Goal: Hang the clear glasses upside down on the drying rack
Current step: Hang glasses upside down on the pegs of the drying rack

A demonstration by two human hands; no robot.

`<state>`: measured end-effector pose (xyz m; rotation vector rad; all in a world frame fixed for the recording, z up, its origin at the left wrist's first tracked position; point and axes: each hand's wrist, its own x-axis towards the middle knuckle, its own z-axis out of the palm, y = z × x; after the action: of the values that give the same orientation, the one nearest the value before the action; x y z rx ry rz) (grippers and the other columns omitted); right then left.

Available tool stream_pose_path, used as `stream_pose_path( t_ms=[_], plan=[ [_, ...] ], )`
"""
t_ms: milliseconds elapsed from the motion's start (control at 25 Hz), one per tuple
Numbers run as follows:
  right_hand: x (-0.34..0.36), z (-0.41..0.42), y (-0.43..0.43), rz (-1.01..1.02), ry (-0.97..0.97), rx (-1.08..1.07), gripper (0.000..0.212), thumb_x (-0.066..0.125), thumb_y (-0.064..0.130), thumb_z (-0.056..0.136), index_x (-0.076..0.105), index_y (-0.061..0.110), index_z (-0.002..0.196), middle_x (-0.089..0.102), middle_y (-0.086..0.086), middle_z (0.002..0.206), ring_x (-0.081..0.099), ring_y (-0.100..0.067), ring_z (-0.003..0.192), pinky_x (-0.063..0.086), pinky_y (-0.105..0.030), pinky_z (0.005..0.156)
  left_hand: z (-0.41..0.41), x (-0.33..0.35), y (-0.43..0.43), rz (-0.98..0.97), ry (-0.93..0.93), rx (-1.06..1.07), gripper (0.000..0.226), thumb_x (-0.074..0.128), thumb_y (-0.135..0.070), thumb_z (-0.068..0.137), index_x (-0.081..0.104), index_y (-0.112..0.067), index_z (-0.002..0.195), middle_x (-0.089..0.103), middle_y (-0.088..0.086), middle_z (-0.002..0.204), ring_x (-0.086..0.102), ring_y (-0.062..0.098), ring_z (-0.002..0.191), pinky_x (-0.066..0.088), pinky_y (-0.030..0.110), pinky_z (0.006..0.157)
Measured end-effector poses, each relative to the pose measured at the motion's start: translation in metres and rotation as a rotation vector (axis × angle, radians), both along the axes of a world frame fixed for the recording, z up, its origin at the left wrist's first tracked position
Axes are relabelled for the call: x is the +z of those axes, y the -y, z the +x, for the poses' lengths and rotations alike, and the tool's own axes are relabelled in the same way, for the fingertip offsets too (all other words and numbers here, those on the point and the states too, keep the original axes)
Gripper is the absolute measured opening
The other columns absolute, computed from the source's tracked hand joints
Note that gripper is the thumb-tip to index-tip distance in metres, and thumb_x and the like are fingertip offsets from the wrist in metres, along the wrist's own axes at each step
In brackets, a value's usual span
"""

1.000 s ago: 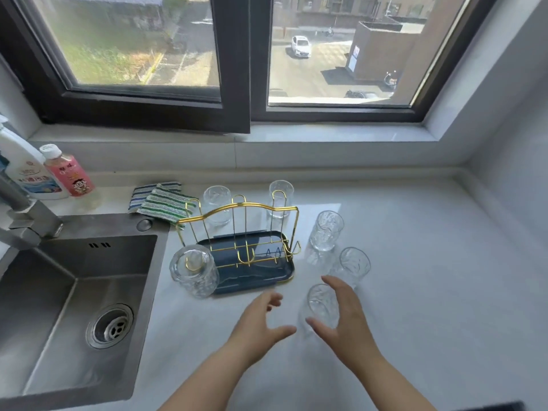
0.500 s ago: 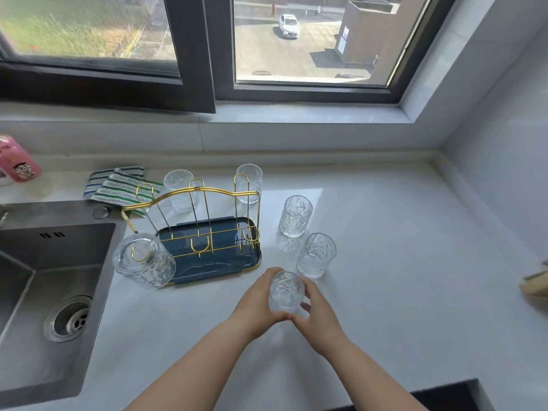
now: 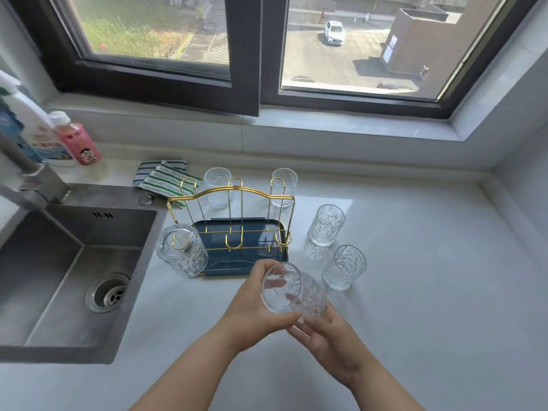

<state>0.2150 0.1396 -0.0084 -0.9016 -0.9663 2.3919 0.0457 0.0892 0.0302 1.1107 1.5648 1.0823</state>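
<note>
One glass (image 3: 181,253) hangs upside down on the rack's (image 3: 231,192) front-left corner. Both hands, left (image 3: 255,310) and right (image 3: 329,342), clamp a tilted glass (image 3: 292,289); four more wait on the worktop (image 3: 415,262).

White counter (image 3: 415,262), steel sink (image 3: 74,262), dark-framed window (image 3: 243,54), daylight.

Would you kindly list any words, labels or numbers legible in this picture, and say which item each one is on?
None can be read.
Pink bottle: cartoon label with small print, too blurred to read.
White bottle: blue and red label, too blurred to read.
Sign on the building outside: too small to read.
Glasses and drying rack: no text visible.
</note>
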Motion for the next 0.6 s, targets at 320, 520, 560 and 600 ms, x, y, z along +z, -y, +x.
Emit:
stream_pose_path(
  t_ms=[320,520,560,600],
  plan=[
    [0.036,-0.049,-0.005,0.161,-0.041,0.048,0.076,0.082,0.017,0.062,0.044,0.023,0.128,0.058,-0.013,0.130,0.056,-0.031,0.119,0.050,-0.040,0.095,-0.038,0.020,0.028,0.077,0.057,0.087,0.064,0.083,-0.034,0.053,0.045,-0.034,0.105,0.061,-0.008,0.113,0.056,0.005,0.111,0.054,0.030,0.086],
    [0.062,-0.072,-0.004,0.416,0.155,-0.003,0.077,0.084,0.017,0.052,0.049,0.032,0.119,0.059,-0.016,0.123,0.064,-0.029,0.105,0.052,-0.042,0.094,-0.055,0.028,0.045,0.089,-0.137,0.173,0.072,0.084,-0.034,0.059,0.041,-0.050,0.114,0.050,-0.024,0.121,0.045,-0.004,0.116,0.036,0.023,0.098],
    [0.068,-0.077,-0.003,0.510,0.237,-0.036,0.076,0.086,0.018,0.050,0.051,0.036,0.115,0.058,-0.016,0.120,0.066,-0.028,0.101,0.052,-0.043,0.093,-0.056,0.028,0.047,0.095,-0.197,0.186,0.074,0.084,-0.031,0.061,0.038,-0.051,0.116,0.043,-0.029,0.123,0.041,-0.003,0.119,0.033,0.023,0.100],
    [0.074,-0.081,-0.003,0.609,0.310,-0.069,0.075,0.087,0.017,0.050,0.051,0.040,0.112,0.056,-0.013,0.118,0.067,-0.027,0.098,0.053,-0.042,0.091,-0.058,0.028,0.048,0.100,-0.253,0.205,0.079,0.083,-0.029,0.063,0.035,-0.050,0.121,0.037,-0.032,0.125,0.036,-0.001,0.122,0.029,0.024,0.103]
  ],
)
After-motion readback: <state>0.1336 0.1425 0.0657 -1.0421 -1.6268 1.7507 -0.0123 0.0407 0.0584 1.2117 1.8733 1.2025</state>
